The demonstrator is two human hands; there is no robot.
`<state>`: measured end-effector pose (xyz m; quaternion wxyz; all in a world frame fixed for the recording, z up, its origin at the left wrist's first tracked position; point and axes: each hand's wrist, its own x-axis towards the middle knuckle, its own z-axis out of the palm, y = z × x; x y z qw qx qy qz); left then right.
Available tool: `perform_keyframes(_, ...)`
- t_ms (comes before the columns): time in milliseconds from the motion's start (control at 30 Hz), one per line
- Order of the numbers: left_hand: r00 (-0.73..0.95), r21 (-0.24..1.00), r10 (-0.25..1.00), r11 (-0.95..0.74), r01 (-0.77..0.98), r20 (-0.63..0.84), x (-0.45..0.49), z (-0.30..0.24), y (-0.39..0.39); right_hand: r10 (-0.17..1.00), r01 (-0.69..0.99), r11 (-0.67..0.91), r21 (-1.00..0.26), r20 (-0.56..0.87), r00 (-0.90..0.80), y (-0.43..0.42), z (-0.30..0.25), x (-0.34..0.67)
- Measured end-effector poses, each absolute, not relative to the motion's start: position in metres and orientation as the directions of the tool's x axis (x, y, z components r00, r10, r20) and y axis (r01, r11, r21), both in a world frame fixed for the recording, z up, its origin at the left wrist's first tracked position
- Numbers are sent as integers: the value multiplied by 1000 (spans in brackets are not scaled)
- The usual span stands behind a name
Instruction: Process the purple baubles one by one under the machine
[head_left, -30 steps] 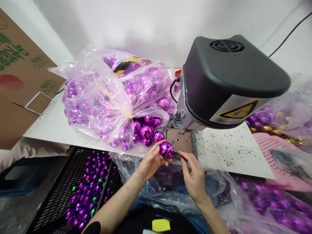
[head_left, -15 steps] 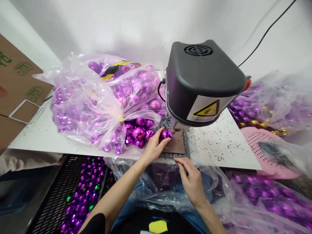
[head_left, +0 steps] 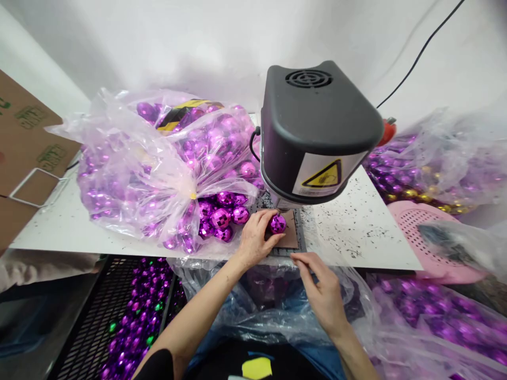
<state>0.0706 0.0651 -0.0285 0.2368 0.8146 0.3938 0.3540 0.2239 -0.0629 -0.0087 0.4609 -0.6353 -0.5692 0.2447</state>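
My left hand (head_left: 256, 236) curls its thumb and fingers around a shiny purple faceted ball (head_left: 278, 224). The ball sits on a brown pad (head_left: 290, 240) on the dark metal base (head_left: 300, 230), below the head of a black bench machine (head_left: 317, 116). Just in front of the base, at the table's front edge, is my right hand (head_left: 322, 287). Its thumb and forefinger are pinched together; whatever lies between them is too small to make out. More purple balls (head_left: 221, 218) spill from the mouth of a clear plastic bag (head_left: 158, 158) left of my left hand.
Dark flecks litter the white table (head_left: 368, 232). At right are a pink perforated basket (head_left: 423, 232) and bags of purple balls (head_left: 439, 316). A black mesh crate (head_left: 93, 311) holds purple and green pieces below left. A cardboard box (head_left: 31, 142) stands left; clear plastic (head_left: 257, 322) covers my lap.
The view has shifted slightly. My left hand has moved the purple ball a little to the right relative to the machine, and my right hand has also moved slightly right, still pinched.
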Motion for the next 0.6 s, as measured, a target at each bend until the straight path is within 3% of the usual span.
perform_keyframes(100,431,701,811,-570,429,396,72,-33,68,895,476,112,-872,297,334,-47,24,246)
perform_keyframes(233,490,746,805,-544,383,336,70,-34,73,695,472,295,-830,526,491,-1,92,268)
perform_keyframes(333,511,739,791,-558,379,335,69,-33,73,643,543,389,-744,641,419,38,138,271)
perform_keyframes(433,535,728,773,-577,371,340,69,-32,74,655,654,365,-662,682,326,67,162,269)
perform_keyframes(600,560,729,759,-583,358,332,69,-30,75,631,764,280,-582,711,310,75,166,270)
